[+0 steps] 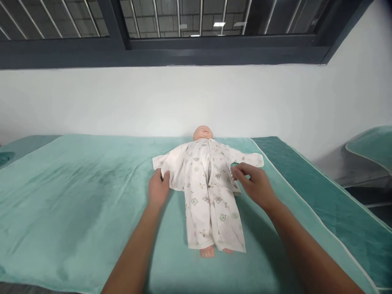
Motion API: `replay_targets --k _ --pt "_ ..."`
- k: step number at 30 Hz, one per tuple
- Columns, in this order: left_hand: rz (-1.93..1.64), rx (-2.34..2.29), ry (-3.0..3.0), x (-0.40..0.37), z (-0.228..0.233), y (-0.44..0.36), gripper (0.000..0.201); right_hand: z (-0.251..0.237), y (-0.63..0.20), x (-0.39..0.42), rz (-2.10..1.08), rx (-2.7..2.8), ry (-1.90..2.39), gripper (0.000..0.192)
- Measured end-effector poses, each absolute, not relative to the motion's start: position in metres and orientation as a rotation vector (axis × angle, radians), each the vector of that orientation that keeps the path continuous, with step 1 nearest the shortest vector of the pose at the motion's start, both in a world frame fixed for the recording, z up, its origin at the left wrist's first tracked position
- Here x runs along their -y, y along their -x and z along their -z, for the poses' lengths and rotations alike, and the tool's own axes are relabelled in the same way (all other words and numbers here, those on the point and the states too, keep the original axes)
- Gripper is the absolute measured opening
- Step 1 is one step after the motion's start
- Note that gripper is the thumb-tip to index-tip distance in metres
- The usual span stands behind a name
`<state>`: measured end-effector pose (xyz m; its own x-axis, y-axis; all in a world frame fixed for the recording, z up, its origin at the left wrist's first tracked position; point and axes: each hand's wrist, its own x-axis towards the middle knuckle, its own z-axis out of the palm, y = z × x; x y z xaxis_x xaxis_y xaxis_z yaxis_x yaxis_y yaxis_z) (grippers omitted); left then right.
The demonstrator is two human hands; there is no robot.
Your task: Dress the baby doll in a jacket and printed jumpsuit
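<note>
The romper (pixel 211 192) covers the doll (pixel 203 133) from neck to ankles, leaving only head and toes showing. Both forearms run off the edge at 6 o'clock. The left hand (pixel 158 188) has its fingertips tucked under a fabric flap (grip unclear). The teal blanket (pixel 76 196) is cut off at 9 o'clock.

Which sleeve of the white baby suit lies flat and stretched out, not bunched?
The sleeve beyond the right hand lies stretched out flat; the other sleeve, gripped by the left hand, is bunched.
</note>
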<state>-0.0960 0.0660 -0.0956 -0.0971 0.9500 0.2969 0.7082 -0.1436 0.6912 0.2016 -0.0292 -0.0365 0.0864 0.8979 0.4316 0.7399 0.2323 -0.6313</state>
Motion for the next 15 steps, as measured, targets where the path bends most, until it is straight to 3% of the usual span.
replay_targets --k 4,8,15 --pt "-1.256 -1.482 -1.699 -0.062 0.080 0.079 0.029 0.046 -0.197 -0.008 -0.286 1.436 1.470 0.028" --pt "-1.364 -1.283 -1.706 -0.058 0.051 0.043 0.028 0.045 -0.187 -0.055 -0.391 1.419 1.457 0.038" --pt "-0.939 -0.737 -2.462 -0.040 0.031 0.012 0.022 0.025 -0.173 -0.103 -0.500 1.619 1.543 0.035"
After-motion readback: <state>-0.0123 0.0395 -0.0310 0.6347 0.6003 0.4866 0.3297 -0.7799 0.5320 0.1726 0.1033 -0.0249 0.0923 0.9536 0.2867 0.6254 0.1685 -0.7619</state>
